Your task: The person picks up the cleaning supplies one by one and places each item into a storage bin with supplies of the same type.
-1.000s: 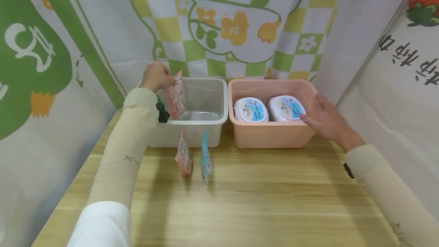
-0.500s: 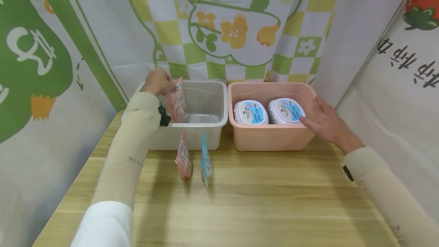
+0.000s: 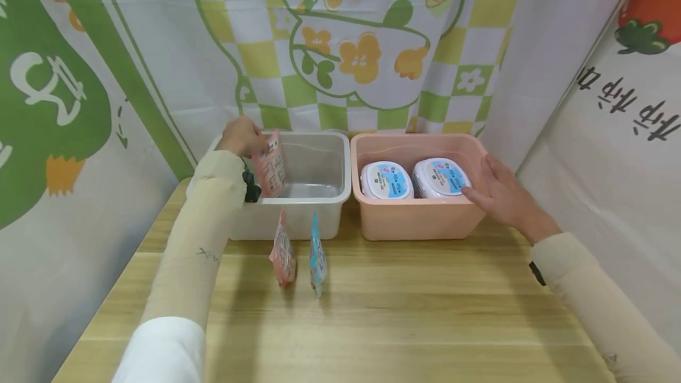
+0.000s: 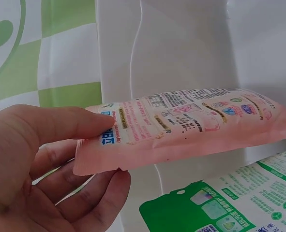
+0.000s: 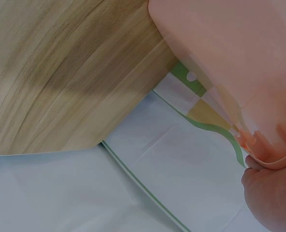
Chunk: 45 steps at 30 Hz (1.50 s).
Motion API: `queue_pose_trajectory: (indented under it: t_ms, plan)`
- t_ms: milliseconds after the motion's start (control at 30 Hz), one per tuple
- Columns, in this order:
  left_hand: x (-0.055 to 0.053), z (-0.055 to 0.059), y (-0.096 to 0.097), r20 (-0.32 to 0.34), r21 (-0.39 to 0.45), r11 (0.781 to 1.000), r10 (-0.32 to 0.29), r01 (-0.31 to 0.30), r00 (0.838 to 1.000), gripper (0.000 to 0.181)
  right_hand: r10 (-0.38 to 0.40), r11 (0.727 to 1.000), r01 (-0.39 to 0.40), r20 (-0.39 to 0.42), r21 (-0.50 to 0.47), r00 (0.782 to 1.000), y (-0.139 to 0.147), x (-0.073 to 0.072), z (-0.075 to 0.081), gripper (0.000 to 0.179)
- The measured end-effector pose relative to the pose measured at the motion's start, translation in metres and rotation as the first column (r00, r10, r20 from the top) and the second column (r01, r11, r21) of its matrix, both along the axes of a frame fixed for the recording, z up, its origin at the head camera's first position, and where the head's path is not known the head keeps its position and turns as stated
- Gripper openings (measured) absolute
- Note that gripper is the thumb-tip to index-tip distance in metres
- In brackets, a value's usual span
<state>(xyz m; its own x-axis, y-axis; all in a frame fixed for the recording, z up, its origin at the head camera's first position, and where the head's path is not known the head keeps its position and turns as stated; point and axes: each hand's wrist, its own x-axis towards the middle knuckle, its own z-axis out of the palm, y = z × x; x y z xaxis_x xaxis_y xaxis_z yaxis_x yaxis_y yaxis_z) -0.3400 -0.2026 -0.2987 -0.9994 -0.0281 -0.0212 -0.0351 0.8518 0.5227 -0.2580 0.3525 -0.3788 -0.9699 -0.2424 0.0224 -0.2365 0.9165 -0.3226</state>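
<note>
Head view: the wooden table [image 3: 393,336] carries two plastic bins side by side, so close that the rims almost meet. The peach bin [image 3: 415,221] has our right hand [image 3: 505,197] at its right side; the fingers lie along the wall and the thumb comes over the rim, a hold which we think steadies it. Inside, two white tubs [image 3: 387,179] with blue labels sit lids up. Into the grey bin [image 3: 319,220] reaches our left hand [image 3: 243,136]. Its fingers pinch the top edge of a pink pouch [image 3: 271,170], perhaps to have it upright within the bin, and near it is a green-and-white pouch [image 4: 259,208]. In front, the other pink pouch [image 3: 284,256] and the blue pouch [image 3: 318,262] stand on end, apparently on their bottom folds.
</note>
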Motion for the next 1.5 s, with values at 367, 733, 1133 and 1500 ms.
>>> queue_pose_trajectory:
  t_ms: [367,733,1133,1500]
  plan:
    - [-0.004,-0.008,-0.006,0.076,0.0,1.0,-0.005,0.005,0.997,0.015,-0.008,0.999,0.008,-0.01,-0.033,1.0,-0.001,0.0,-0.002,0.104]
    - [-0.009,-0.01,-0.004,0.083,-0.019,1.0,0.012,-0.011,0.997,0.023,-0.019,1.0,0.019,-0.008,-0.004,1.0,-0.002,0.002,0.0,0.103]
    - [-0.012,-0.012,-0.006,0.147,-0.016,1.0,0.023,-0.021,0.989,0.027,0.002,1.0,-0.002,-0.009,0.003,1.0,-0.002,0.002,0.001,0.101]
    - [-0.015,-0.011,-0.003,0.138,-0.079,0.997,0.037,-0.027,0.99,0.017,0.002,1.0,-0.002,-0.019,-0.005,1.0,0.0,0.001,-0.002,0.101]
